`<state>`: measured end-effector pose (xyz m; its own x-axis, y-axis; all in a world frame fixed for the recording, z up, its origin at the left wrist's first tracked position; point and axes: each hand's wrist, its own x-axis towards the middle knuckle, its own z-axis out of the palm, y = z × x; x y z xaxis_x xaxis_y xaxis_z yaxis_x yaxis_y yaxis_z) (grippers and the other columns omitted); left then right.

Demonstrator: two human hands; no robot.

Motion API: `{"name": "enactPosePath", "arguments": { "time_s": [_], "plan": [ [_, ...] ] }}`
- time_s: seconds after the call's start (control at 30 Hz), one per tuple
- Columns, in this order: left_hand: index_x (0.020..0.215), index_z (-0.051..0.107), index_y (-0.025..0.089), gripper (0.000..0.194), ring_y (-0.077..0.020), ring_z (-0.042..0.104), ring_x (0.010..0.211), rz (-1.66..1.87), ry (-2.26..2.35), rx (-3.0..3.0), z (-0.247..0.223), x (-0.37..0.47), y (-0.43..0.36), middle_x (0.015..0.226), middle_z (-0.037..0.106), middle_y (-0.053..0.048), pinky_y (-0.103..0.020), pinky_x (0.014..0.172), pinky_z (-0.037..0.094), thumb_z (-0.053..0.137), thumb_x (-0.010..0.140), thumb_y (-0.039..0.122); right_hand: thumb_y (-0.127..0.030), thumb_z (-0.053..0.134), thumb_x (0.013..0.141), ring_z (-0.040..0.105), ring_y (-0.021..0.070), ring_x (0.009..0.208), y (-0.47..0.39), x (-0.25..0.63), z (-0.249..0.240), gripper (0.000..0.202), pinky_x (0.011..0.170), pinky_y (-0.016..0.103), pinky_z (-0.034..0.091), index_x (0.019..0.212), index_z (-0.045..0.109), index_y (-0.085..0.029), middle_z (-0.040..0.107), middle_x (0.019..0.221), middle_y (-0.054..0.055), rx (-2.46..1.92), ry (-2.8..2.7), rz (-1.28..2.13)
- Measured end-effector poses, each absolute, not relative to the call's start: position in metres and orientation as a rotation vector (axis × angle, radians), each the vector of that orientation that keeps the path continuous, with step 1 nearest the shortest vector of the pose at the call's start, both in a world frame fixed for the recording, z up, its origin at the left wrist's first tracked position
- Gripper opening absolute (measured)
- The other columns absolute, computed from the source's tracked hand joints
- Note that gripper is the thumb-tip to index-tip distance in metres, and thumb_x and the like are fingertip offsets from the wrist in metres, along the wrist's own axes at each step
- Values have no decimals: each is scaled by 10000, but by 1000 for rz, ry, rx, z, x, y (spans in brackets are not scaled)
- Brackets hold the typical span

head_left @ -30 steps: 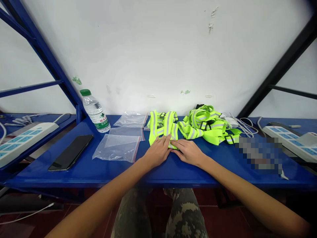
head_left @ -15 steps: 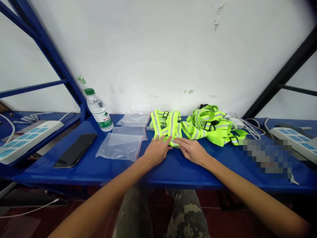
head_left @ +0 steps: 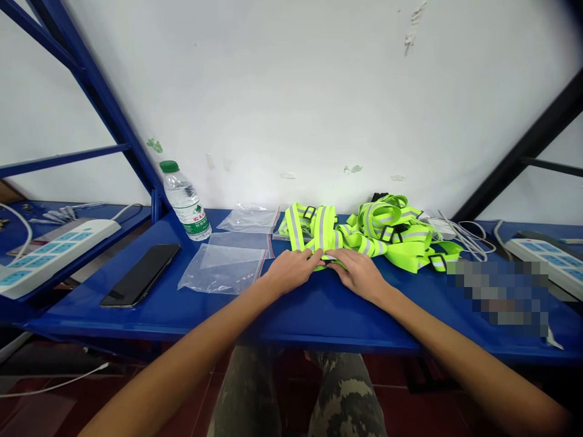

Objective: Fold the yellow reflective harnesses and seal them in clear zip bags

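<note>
Left hand (head_left: 291,271) and right hand (head_left: 359,274) pinched the folded vest (head_left: 314,230), its near edge hidden beneath fingers. Bare shelf (head_left: 319,315) lay nearer.

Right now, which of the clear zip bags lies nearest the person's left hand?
The front zip bag, the largest-looking one, lying flat just left of the left hand. The other two bags lie farther back, toward the wall.

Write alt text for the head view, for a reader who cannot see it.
Both bare hands, left hand and right hand, pinch the near end of a neon-yellow reflective strap vest lying on a blue shelf. Clear zip bags, a black phone and a water bottle lie to the left; a heap of similar straps lies to the right.
</note>
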<state>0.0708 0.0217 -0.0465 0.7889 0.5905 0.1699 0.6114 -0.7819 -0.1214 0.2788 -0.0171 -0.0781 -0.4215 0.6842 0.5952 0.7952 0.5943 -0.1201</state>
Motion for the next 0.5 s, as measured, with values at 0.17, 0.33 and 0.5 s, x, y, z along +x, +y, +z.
{"name": "enactPosePath", "arguments": {
  "time_s": [0.17,0.33,0.5],
  "plan": [
    [1136,552,209,434,-196,659,863,-263,-970,-2864,-40,68,31,1016,646,-80,-276,678,473,189,1023,418,-308,502,965,665,255,1052,-17,277,-77,298,882,386,535,1229,561,-183,694,1141,112,-1161,-2169,76],
    [1045,580,199,442,-182,632,933,-341,-978,-2941,-48,74,40,973,645,-56,-280,749,478,173,1031,373,-343,422,1000,671,209,888,-13,273,-81,263,786,335,527,1037,626,-182,692,950,79,-1247,-2109,170],
    [980,625,184,454,-188,641,928,-290,-1081,-2934,-54,82,38,994,648,-66,-295,787,494,204,1025,347,-336,388,1006,607,186,800,-12,271,-82,363,760,343,508,817,655,-179,598,846,72,-1314,-2138,34]
  ]
}}
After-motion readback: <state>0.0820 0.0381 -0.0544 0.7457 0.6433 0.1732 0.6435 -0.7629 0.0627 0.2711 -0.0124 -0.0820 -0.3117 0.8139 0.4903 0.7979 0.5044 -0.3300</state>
